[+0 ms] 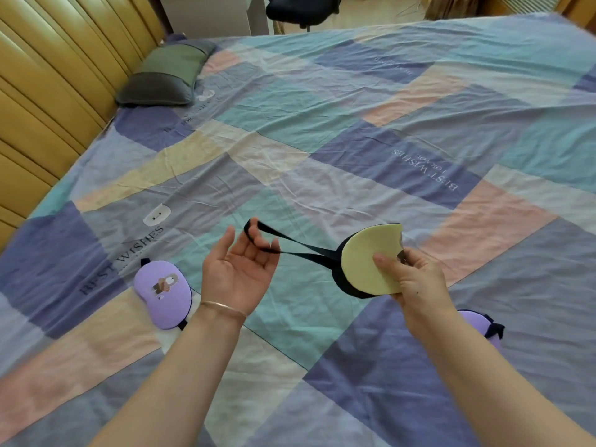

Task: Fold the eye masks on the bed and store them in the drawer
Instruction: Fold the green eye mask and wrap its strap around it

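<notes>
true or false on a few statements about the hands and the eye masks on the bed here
1. The right hand pinches the folded yellow eye mask. True.
2. The black strap lies flat on the bed sheet. False: it stretches through the air from the yellow mask to the left hand, looped over its fingers.
3. A purple eye mask lies on the bed left of the left wrist. True.
4. The left hand is palm down. False: its palm faces up.
5. The pillow sits between the two hands. False: it lies far off, by the headboard.
</notes>
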A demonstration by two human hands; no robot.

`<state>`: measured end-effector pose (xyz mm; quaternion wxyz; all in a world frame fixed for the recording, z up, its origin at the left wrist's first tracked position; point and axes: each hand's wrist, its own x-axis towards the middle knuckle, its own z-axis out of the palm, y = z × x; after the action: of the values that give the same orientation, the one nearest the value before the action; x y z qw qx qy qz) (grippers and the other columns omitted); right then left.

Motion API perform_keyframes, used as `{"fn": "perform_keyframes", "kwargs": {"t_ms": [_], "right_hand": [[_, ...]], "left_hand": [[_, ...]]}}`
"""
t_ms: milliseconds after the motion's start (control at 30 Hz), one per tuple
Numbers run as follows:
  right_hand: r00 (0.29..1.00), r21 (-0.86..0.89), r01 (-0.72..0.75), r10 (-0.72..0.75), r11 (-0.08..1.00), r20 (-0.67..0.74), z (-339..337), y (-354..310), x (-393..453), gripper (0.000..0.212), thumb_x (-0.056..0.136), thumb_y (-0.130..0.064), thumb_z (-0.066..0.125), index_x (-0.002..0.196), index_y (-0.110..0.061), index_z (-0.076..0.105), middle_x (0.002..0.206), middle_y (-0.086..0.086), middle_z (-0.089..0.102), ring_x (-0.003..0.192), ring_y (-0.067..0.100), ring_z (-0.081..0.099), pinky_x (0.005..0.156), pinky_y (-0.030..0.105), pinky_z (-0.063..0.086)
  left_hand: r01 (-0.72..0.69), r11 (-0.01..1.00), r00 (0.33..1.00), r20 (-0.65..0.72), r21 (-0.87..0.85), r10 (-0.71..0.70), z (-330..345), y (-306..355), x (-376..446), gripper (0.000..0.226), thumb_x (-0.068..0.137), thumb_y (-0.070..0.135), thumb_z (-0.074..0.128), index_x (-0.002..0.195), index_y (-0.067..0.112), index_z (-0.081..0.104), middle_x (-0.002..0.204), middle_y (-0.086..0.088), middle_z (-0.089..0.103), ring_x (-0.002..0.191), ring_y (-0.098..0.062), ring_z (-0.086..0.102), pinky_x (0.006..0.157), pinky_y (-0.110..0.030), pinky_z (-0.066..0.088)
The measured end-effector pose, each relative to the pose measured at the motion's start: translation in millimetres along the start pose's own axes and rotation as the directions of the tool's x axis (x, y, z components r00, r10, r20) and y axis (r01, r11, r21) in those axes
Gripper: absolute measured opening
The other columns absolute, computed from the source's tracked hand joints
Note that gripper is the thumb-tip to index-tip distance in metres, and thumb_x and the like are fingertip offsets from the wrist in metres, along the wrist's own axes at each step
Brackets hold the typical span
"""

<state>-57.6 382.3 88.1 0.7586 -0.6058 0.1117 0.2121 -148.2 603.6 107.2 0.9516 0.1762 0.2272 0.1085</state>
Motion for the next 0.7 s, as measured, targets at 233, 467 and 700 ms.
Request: {"fn": "perform_keyframes", "kwargs": {"t_ms": [233, 467, 700], "right_hand": [[0.963, -0.144, 0.255, -0.238, 0.956, 0.129, 9.1, -0.1, -9.2, 0.011, 0.077, 0.002, 0.069, 0.081, -0.008, 0.068, 0.065, -0.003, 0.063, 0.060, 0.006, 0.055, 0.057, 0.016, 0.044], [0.923, -0.231, 0.307, -0.230, 0.923, 0.310, 14.8, -10.8, -11.5, 0.018, 0.075, 0.007, 0.069, 0.072, -0.010, 0.068, 0.055, -0.011, 0.057, 0.054, 0.003, 0.049, 0.055, 0.015, 0.038], [0.864, -0.342, 0.185, 0.013, 0.921, 0.503, 10.6, -16.2, -15.7, 0.021, 0.079, 0.000, 0.068, 0.096, 0.012, 0.065, 0.083, 0.016, 0.056, 0.075, 0.022, 0.049, 0.063, 0.032, 0.038]], "left_hand": [[-0.068, 0.954, 0.983, -0.142, 0.292, 0.114, 18.4, -24.5, 5.0, 0.052, 0.089, -0.015, 0.040, 0.131, 0.015, 0.050, 0.115, -0.020, 0.059, 0.078, -0.021, 0.074, 0.059, -0.019, 0.056], [0.145, 0.671, 0.989, -0.096, 0.727, -0.110, 23.6, -33.2, 3.6, 0.045, 0.073, 0.008, 0.073, 0.116, 0.005, 0.063, 0.082, -0.001, 0.074, 0.082, -0.020, 0.069, 0.077, -0.031, 0.059], [0.063, 0.472, 0.979, 0.037, 0.879, -0.198, 34.2, -39.4, -2.2, 0.049, 0.063, 0.003, 0.077, 0.109, 0.010, 0.066, 0.116, -0.017, 0.066, 0.099, -0.030, 0.067, 0.078, -0.047, 0.058]]}}
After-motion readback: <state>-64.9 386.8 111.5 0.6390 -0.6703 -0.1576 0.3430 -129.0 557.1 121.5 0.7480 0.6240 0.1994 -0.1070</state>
